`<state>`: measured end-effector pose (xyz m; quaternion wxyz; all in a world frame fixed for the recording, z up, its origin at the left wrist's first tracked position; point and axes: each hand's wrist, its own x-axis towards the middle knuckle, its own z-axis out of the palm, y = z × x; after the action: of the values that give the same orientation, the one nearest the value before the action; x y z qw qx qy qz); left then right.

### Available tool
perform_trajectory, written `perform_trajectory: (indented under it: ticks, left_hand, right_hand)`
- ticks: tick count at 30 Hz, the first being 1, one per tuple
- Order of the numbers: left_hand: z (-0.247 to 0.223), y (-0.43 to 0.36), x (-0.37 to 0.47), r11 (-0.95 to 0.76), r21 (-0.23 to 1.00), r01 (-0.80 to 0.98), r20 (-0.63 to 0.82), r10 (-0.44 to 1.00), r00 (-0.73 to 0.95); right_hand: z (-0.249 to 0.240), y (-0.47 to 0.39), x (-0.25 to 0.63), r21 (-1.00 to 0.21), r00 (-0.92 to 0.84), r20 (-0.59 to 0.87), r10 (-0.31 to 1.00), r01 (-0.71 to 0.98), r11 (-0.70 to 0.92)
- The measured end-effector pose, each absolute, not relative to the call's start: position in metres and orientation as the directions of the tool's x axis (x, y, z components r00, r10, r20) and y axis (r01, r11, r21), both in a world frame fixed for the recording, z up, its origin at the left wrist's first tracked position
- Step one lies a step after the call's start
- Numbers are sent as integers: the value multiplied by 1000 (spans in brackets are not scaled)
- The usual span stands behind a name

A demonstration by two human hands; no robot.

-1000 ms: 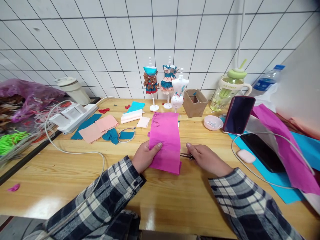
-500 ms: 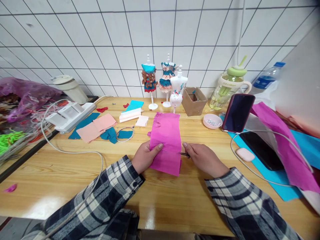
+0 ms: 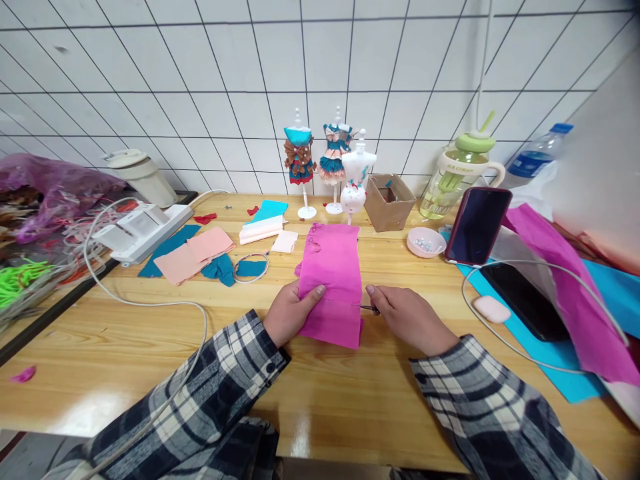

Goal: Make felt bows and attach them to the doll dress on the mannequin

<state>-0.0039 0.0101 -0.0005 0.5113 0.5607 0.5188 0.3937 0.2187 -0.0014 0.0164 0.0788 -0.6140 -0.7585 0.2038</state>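
Note:
A sheet of magenta crepe paper (image 3: 334, 267) lies lengthwise in front of me, with a slit or crease running across its lower part. My left hand (image 3: 293, 312) pinches its left edge, thumb on top and fingers underneath. My right hand (image 3: 407, 317) is closed around small dark scissors (image 3: 370, 309), whose tips reach the paper's right edge at that line. The scissors' handles are mostly hidden in my fingers. Beyond the paper stands a bare white mini mannequin (image 3: 359, 163), beside two dressed ones, one in brown and teal (image 3: 299, 160), one in teal and peach (image 3: 334, 157).
At the right are a pink bowl (image 3: 425, 243), an upright phone (image 3: 477, 227), a green-lidded bottle (image 3: 457, 173) and blue paper (image 3: 575, 380). A cardboard box (image 3: 390, 207) stands behind. Leftward lie peach paper (image 3: 193, 255), a power strip (image 3: 143, 233) and a white cable (image 3: 150, 305).

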Motion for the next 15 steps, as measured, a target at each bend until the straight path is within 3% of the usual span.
perform_trajectory:
  ticks: [15]
  left_hand:
    - [0, 10, -4, 59, 980, 191, -90, 984, 157]
  right_hand:
    - [18, -3, 216, -385, -209, -138, 968, 912, 142]
